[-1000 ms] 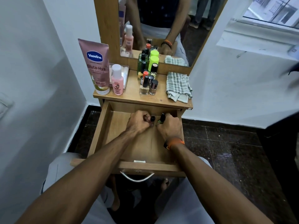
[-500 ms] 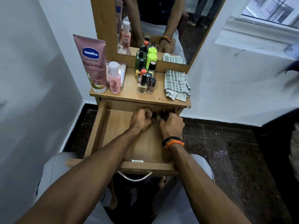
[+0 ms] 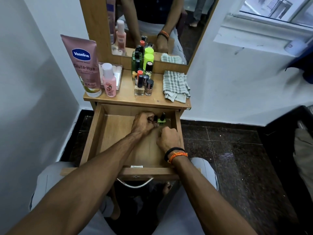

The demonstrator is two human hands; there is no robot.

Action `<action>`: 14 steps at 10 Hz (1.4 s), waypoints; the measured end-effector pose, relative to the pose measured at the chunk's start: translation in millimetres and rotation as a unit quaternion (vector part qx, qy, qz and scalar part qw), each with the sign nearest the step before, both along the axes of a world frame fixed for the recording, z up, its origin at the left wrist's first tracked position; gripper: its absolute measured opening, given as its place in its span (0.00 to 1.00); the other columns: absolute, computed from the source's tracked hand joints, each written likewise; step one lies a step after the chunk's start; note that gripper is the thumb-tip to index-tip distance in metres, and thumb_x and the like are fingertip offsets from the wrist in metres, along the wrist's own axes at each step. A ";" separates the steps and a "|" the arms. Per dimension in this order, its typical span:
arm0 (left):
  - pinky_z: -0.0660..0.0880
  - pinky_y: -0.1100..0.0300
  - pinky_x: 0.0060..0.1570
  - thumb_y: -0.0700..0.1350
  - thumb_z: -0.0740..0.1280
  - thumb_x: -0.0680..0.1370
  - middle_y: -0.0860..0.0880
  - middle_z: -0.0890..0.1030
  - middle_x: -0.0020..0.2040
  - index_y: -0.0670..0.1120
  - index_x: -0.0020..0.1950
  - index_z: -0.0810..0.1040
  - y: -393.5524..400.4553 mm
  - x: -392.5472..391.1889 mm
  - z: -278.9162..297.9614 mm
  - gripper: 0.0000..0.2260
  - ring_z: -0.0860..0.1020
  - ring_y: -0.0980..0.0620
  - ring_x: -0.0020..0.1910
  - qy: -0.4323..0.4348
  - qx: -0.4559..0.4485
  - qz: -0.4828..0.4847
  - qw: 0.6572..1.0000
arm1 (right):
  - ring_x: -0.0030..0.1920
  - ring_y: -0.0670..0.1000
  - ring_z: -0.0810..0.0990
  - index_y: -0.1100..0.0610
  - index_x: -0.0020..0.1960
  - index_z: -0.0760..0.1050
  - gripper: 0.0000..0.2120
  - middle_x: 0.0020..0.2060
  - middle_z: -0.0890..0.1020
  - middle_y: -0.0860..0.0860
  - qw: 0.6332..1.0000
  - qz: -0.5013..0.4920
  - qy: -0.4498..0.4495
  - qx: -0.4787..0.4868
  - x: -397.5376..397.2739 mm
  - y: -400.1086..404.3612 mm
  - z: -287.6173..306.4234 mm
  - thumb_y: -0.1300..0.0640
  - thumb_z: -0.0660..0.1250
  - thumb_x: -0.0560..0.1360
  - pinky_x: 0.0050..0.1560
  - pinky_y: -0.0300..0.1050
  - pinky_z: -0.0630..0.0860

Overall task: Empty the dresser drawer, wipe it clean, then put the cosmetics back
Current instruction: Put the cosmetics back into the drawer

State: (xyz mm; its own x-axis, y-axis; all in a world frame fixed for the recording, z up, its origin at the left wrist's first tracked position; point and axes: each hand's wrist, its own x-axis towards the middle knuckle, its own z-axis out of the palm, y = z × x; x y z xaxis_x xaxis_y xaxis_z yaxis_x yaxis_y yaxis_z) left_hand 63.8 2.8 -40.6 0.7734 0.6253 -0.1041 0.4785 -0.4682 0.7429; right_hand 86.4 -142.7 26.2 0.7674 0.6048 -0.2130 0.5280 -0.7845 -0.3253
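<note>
Drawer front: the drawer (image 3: 101, 133) is pulled fully out toward the person, its floor bare wood except at the far right corner.
Right hand (image 3: 170, 140): fingers curled under, knuckles up, resting on the drawer floor right of centre; I cannot tell whether anything is inside the fist.
Left hand (image 3: 143, 123): farther in, closed round a small dark-capped bottle (image 3: 155, 118) at the back of the drawer.
Green polish bottle (image 3: 161, 119): stands on the drawer floor at the back right, just beside the left hand; upright, long axis vertical, black cap pointing up.
Change: a second ago both hands were bunched together at the back wall, each with a small bottle; now the right hand has drawn back toward the front and the green bottle stands free.
Meaning: the bottle looks newly set down, so I judge this the put-back stage, only just begun.
Tabletop (image 3: 127, 97): most cosmetics wait here, well apart from the drawer: the Vaseline tube (image 3: 83, 65) standing on its cap, a pink bottle (image 3: 109, 80) beside it, and a cluster of polish bottles (image 3: 144, 82) at the middle.
Cloth (image 3: 175, 85): checked, crumpled on the tabletop's right side.
Mirror (image 3: 152, 22): behind, reflecting the bottles and arms.
</note>
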 end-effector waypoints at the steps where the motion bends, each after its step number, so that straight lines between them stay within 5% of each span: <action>1: 0.75 0.58 0.54 0.38 0.72 0.74 0.43 0.85 0.51 0.43 0.55 0.84 -0.5 2.6 -1.3 0.10 0.82 0.43 0.53 -0.008 0.001 0.003 1.000 | 0.50 0.59 0.79 0.62 0.53 0.76 0.07 0.50 0.80 0.59 1.000 0.025 0.010 -0.011 1.7 -2.8 3.1 0.62 0.62 0.78 0.45 0.47 0.73; 4: 0.75 0.55 0.60 0.44 0.73 0.75 0.43 0.84 0.54 0.44 0.57 0.83 -6.2 11.1 -1.2 0.12 0.79 0.49 0.53 -0.037 -0.021 0.005 0.999 | 0.50 0.60 0.79 0.61 0.56 0.75 0.08 0.52 0.80 0.60 0.998 0.036 0.047 -0.010 2.0 -0.7 -1.1 0.63 0.61 0.78 0.50 0.51 0.77; 6: 0.71 0.56 0.63 0.44 0.71 0.75 0.41 0.81 0.59 0.46 0.59 0.83 -8.8 14.9 -2.9 0.13 0.77 0.42 0.61 -0.024 -0.015 0.008 1.000 | 0.51 0.60 0.79 0.62 0.57 0.75 0.09 0.53 0.80 0.60 0.998 0.028 0.056 -0.014 1.0 -2.6 -3.7 0.63 0.60 0.78 0.49 0.50 0.76; 7: 0.73 0.54 0.61 0.41 0.70 0.75 0.40 0.83 0.56 0.43 0.57 0.83 -7.0 13.7 0.4 0.11 0.79 0.43 0.57 -0.023 0.006 -0.006 1.000 | 0.50 0.58 0.78 0.62 0.57 0.75 0.09 0.53 0.79 0.59 0.998 0.030 0.058 -0.024 1.1 -4.9 -4.2 0.64 0.60 0.78 0.47 0.48 0.74; 8: 0.77 0.54 0.56 0.41 0.72 0.75 0.41 0.84 0.50 0.41 0.52 0.84 2.5 4.8 2.1 0.08 0.77 0.51 0.46 -0.036 0.008 -0.004 0.999 | 0.51 0.59 0.78 0.62 0.56 0.75 0.09 0.53 0.79 0.60 0.997 0.045 0.046 -0.030 1.5 -5.5 -3.5 0.64 0.60 0.77 0.47 0.48 0.73; 9: 0.72 0.66 0.44 0.45 0.75 0.73 0.50 0.82 0.40 0.47 0.42 0.82 4.9 -2.2 8.7 0.04 0.76 0.56 0.41 -0.042 0.006 -0.007 0.999 | 0.52 0.61 0.79 0.62 0.56 0.75 0.11 0.53 0.80 0.60 0.996 0.075 0.032 -0.027 1.6 -2.6 -6.0 0.65 0.60 0.75 0.51 0.52 0.77; 10: 0.63 0.78 0.32 0.43 0.76 0.71 0.55 0.78 0.32 0.50 0.33 0.74 2.6 0.1 12.6 0.13 0.74 0.62 0.33 -0.041 0.004 -0.003 0.999 | 0.54 0.62 0.79 0.61 0.61 0.73 0.15 0.55 0.79 0.60 0.993 0.109 0.023 -0.028 3.2 -0.3 -8.7 0.65 0.60 0.75 0.55 0.54 0.78; 11: 0.66 0.80 0.35 0.40 0.76 0.71 0.53 0.82 0.37 0.49 0.39 0.80 0.6 -2.2 17.1 0.07 0.78 0.60 0.38 -0.040 0.008 -0.007 0.999 | 0.58 0.62 0.78 0.61 0.68 0.69 0.20 0.59 0.77 0.59 0.990 0.138 0.018 -0.033 7.4 -0.1 -10.5 0.65 0.61 0.75 0.58 0.54 0.77; 12: 0.74 0.69 0.46 0.39 0.75 0.72 0.54 0.83 0.40 0.48 0.44 0.83 1.5 -4.8 16.9 0.05 0.81 0.59 0.42 -0.046 0.015 -0.018 0.999 | 0.59 0.61 0.77 0.60 0.73 0.63 0.25 0.61 0.76 0.59 0.986 0.158 0.013 -0.047 10.5 1.6 -11.7 0.65 0.60 0.76 0.59 0.54 0.76; 14: 0.75 0.66 0.47 0.40 0.74 0.73 0.52 0.85 0.43 0.47 0.46 0.83 2.3 -4.9 16.0 0.04 0.82 0.56 0.44 -0.048 0.017 -0.022 0.998 | 0.60 0.62 0.76 0.59 0.78 0.56 0.31 0.65 0.73 0.60 0.985 0.161 0.000 -0.064 13.3 6.1 -14.0 0.64 0.60 0.76 0.60 0.55 0.75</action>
State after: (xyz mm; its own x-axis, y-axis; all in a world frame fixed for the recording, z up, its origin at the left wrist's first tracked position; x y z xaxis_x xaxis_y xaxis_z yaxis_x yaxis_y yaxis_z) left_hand 58.8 5.1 -24.6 0.8053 0.5929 -0.0072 0.3848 -0.5133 0.7671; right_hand 99.6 -136.6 12.2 0.5402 0.7852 -0.3029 0.7561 -0.6108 -0.2351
